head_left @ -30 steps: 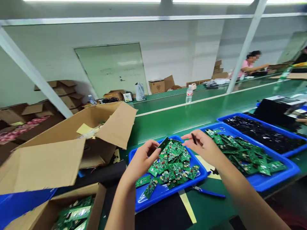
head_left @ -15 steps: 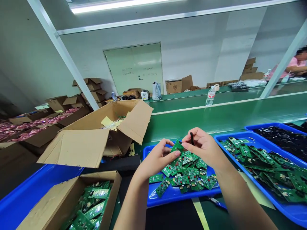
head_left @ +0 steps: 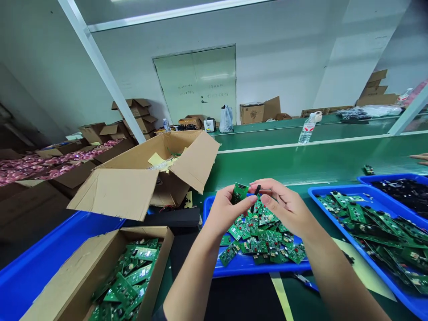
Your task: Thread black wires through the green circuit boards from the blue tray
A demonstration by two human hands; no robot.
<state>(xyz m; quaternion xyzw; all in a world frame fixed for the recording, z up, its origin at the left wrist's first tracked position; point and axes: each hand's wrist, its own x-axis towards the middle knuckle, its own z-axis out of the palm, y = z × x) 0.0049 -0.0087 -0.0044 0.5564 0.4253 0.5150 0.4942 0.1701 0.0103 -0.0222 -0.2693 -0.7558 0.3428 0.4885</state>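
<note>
My left hand (head_left: 232, 211) pinches a green circuit board (head_left: 240, 192) by its edge, just above a heap of similar boards in a blue plastic tray (head_left: 209, 214). My right hand (head_left: 284, 206) sits close beside it, with its fingertips on a thin black piece (head_left: 256, 196) that touches or nearly touches the board. The exact shape of that piece is hidden by my fingers. A second blue tray (head_left: 334, 187) to the right holds more green boards, laid overlapping.
A cardboard box (head_left: 165, 236) of green boards sits at lower left, beside a large open carton (head_left: 133, 191). Blue-handled pliers (head_left: 306, 281) lie by the tray. A tray of dark parts (head_left: 397, 189) stands right, below a co-worker's fingers (head_left: 419, 158). A green conveyor (head_left: 301, 160) runs behind.
My hands have drawn together over the tray, bringing the black piece to the board in my left hand. The whole view has swung, with the scene shifting right in the frame.
</note>
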